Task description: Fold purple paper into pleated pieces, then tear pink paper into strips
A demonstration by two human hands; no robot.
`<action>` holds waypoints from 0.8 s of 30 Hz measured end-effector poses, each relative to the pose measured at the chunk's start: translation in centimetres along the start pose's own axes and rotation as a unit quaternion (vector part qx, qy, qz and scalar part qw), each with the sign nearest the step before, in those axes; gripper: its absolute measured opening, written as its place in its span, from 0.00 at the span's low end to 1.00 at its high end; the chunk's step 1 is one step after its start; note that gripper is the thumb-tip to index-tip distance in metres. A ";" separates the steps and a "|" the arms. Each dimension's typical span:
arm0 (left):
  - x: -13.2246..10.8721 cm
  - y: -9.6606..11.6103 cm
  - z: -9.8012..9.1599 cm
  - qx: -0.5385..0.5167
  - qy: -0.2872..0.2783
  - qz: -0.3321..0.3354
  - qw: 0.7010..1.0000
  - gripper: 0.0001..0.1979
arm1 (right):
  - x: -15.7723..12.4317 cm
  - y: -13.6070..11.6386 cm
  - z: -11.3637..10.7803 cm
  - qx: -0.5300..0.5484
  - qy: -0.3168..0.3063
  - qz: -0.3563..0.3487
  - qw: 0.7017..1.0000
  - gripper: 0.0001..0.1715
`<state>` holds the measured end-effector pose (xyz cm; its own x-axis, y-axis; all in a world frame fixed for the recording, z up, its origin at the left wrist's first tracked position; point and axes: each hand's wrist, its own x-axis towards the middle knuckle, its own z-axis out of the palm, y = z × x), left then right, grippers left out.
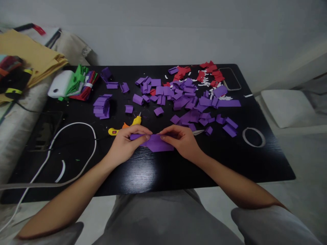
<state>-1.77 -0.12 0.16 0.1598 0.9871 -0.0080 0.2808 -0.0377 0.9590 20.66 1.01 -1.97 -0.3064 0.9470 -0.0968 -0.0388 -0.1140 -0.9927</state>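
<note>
Between my two hands I hold a strip of purple paper, its upper edge folded over. My left hand pinches the strip on the left, thumb on top. From the other side my right hand pinches it close to the middle, the fingertips of both hands nearly meeting. Just behind my left hand lies a yellow hot glue gun, partly covered by the hand. A pointed metal blade, perhaps of scissors, shows beside my right hand; the rest of it is hidden.
Many folded purple paper pieces lie across the black table, with red pieces and white scraps behind. A white cable loops at left. Bundled colored paper stands back left. A tape ring lies right.
</note>
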 end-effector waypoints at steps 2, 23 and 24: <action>-0.1 0.1 0.0 0.004 0.005 0.004 1.000 0.04 | -0.1 -0.3 -0.2 0.005 -0.008 0.013 1.000 0.05; -0.6 -0.1 -0.1 0.101 -0.054 0.050 0.992 0.10 | -1.1 0.0 0.6 -0.138 0.026 -0.078 0.987 0.07; -0.6 -0.2 -0.1 0.103 -0.062 0.052 0.991 0.10 | -1.1 0.0 0.6 -0.144 0.028 -0.082 0.986 0.07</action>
<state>-2.02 -0.65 0.05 0.3102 0.9498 0.0410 0.4411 -0.1820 0.8788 20.43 -0.24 -1.83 -0.2644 0.9618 0.0708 0.1915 0.1243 -0.9736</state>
